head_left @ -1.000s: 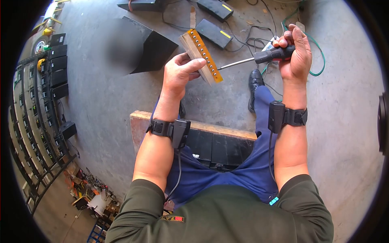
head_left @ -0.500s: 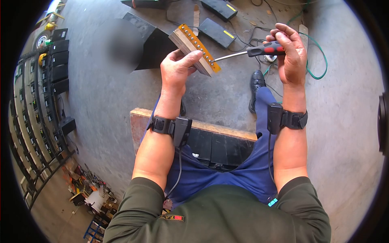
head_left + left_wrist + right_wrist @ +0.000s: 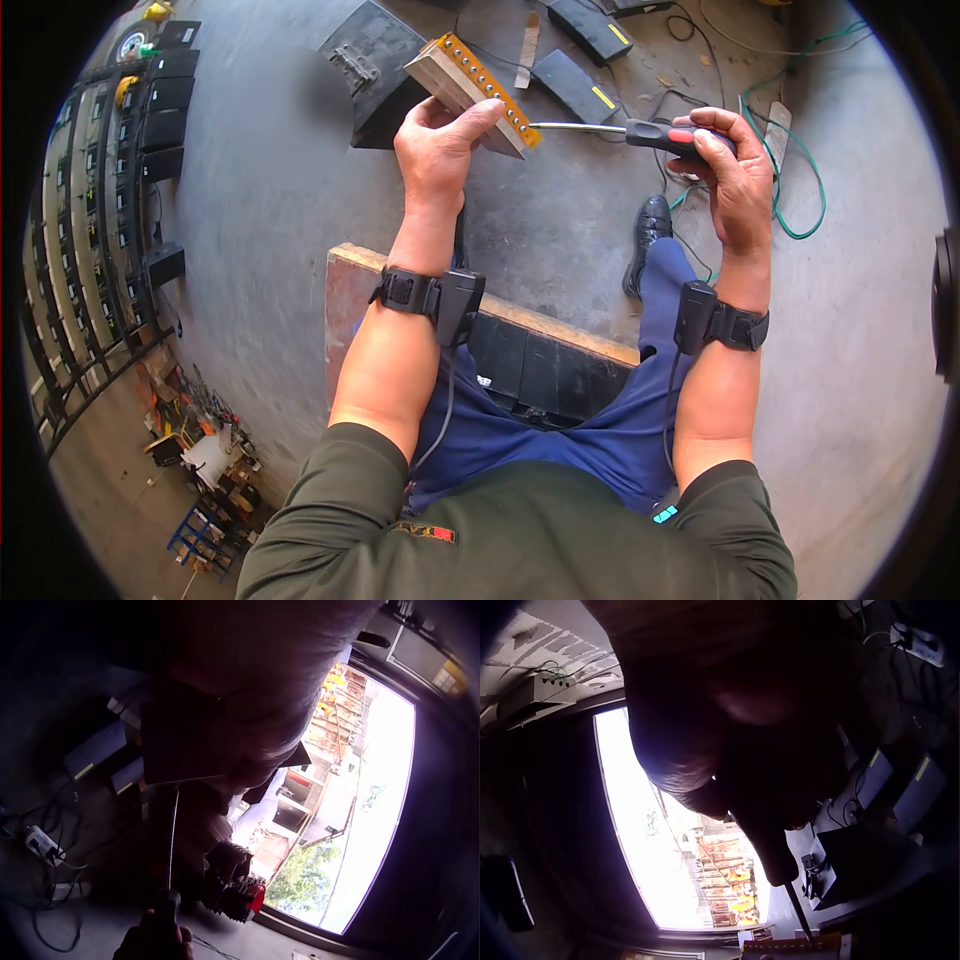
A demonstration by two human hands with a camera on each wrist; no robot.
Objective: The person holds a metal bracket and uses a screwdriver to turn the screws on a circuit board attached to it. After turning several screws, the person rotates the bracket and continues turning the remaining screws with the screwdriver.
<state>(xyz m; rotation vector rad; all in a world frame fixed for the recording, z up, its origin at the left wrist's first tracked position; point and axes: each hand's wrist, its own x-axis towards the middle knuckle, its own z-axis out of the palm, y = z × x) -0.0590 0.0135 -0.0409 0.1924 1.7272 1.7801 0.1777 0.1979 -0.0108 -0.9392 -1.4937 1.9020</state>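
Note:
In the head view my left hand (image 3: 435,145) grips a greyish bar (image 3: 450,82), its thumb over the near end. Along the bar's upper edge runs an orange-yellow strip (image 3: 465,60) with a row of round screw heads. My right hand (image 3: 738,185) holds a screwdriver (image 3: 655,134) by its black and red handle, fingers bent around it. The nearly level shaft reaches left, its tip right at the strip's near end. In the right wrist view the shaft (image 3: 799,915) points down at the strip (image 3: 795,949). The left wrist view shows the shaft (image 3: 172,832) below the dark bar.
Flat black boxes with yellow labels (image 3: 572,85) and a larger black housing (image 3: 385,105) lie on the floor ahead. A green cable (image 3: 820,205) loops at right. Between the legs sits a wood-edged black case (image 3: 350,290). A rack (image 3: 95,230) stands at left.
The bar has risen slightly and shifted left. The screwdriver has swung from slanting to nearly level, and the right hand's raised fingers have folded down onto its handle. The head view has also shifted.

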